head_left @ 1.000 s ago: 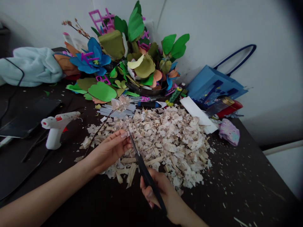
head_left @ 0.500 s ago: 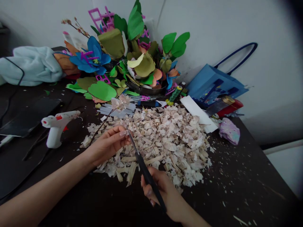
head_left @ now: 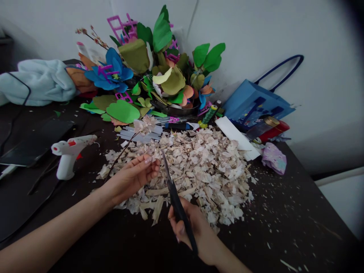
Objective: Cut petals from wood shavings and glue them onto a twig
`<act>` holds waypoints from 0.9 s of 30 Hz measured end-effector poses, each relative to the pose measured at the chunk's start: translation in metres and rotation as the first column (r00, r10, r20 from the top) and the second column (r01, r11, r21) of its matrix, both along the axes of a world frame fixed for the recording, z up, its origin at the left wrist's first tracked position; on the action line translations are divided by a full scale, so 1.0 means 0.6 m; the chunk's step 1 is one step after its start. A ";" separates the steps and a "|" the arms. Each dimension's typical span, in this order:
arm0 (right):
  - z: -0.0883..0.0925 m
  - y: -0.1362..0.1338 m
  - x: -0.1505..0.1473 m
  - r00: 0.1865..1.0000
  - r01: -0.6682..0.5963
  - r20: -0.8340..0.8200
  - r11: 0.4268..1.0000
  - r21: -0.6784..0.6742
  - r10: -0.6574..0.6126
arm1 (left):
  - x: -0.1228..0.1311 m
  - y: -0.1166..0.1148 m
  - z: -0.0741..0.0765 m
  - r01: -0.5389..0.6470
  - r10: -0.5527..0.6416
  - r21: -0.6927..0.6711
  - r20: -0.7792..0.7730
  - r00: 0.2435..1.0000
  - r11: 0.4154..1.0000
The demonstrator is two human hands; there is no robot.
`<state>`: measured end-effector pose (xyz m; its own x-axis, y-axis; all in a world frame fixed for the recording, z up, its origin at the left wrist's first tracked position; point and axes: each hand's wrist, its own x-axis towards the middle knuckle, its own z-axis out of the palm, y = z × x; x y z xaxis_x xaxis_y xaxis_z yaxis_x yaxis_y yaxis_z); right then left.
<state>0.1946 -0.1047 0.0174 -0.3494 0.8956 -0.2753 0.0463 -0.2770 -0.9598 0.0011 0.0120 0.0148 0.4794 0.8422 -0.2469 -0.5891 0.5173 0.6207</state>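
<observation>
My left hand [head_left: 136, 172] pinches a small pale flake [head_left: 153, 158] between thumb and fingertips, over the near left side of a heap of dry, papery scraps [head_left: 199, 167]. My right hand [head_left: 190, 227] grips black-handled scissors [head_left: 176, 201], their blades pointing up and away, just right of the left fingertips. The blades look closed or nearly so. Behind the left hand, a thin dark twig with a pale papery flower [head_left: 144, 125] at its tip leans across the edge of the heap.
A white glue gun [head_left: 68, 155] stands at left, near a dark flat device [head_left: 36, 142]. Behind the heap are translucent glue sticks [head_left: 139, 133], a green thread spool [head_left: 209, 115] and colourful felt flowers [head_left: 170, 81]. A white strip [head_left: 237, 138] and blue bag [head_left: 256, 102] lie right.
The scissors have moved slightly right, away from the left fingertips, where they were touching or very close. My left hand has shifted a little, still pinching.
</observation>
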 end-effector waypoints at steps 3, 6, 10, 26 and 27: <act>-0.006 -0.003 -0.003 0.999 -0.032 0.024 0.999 0.028 0.032 | 0.007 -0.009 -0.001 -0.016 0.017 -0.076 0.017 1.000 0.997; -0.013 -0.006 -0.007 0.999 -0.031 0.032 1.000 -0.005 0.031 | 0.011 -0.014 -0.001 -0.043 0.047 -0.119 0.030 0.998 0.992; -0.015 -0.008 -0.013 0.998 -0.002 0.060 0.999 -0.040 0.004 | 0.011 -0.015 -0.001 -0.069 0.077 -0.159 0.042 0.996 0.985; -0.008 -0.008 -0.026 0.997 0.021 -0.074 0.988 -0.152 -0.033 | 0.016 -0.022 0.001 -0.083 0.087 -0.135 0.024 0.996 0.987; -0.009 -0.008 -0.026 0.996 0.025 -0.080 0.989 -0.147 -0.037 | 0.016 -0.023 0.000 -0.082 0.087 -0.130 0.027 0.996 0.988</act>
